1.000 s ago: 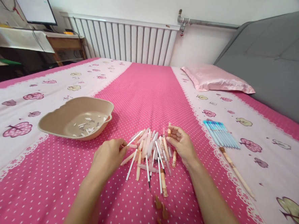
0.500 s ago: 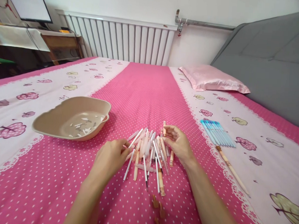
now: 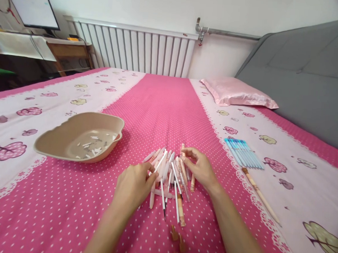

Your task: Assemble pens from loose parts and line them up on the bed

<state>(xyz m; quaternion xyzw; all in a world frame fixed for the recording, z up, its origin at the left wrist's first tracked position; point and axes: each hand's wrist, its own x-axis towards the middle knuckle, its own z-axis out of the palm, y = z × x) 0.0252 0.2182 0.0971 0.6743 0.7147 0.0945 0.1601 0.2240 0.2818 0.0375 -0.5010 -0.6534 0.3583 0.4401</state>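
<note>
A loose heap of pen parts (image 3: pixel 166 172), with pale pink barrels and thin white refills, lies on the pink dotted bedspread. My left hand (image 3: pixel 134 183) is at the heap's left side, its thumb and fingers pinched on a white refill (image 3: pixel 161 159) that slants up to the right. At the upper right of the heap, my right hand (image 3: pixel 201 166) grips a short peach pen barrel (image 3: pixel 183 147) that stands nearly upright; its lower end is hidden by the fingers. A peach and brown barrel (image 3: pixel 181 211) sticks out at the heap's near side.
A beige basin (image 3: pixel 56 142) with small white bits in it stands at left. To the right lie a row of light blue pens (image 3: pixel 244 154) and a long peach pen (image 3: pixel 262 197). Small brown pieces (image 3: pixel 176 237) sit near me. A pink pillow (image 3: pixel 240 92) is farther back.
My left hand has shifted right, further over the heap, with the white refill. My right hand keeps the peach barrel and has moved little. The view has tilted slightly.
</note>
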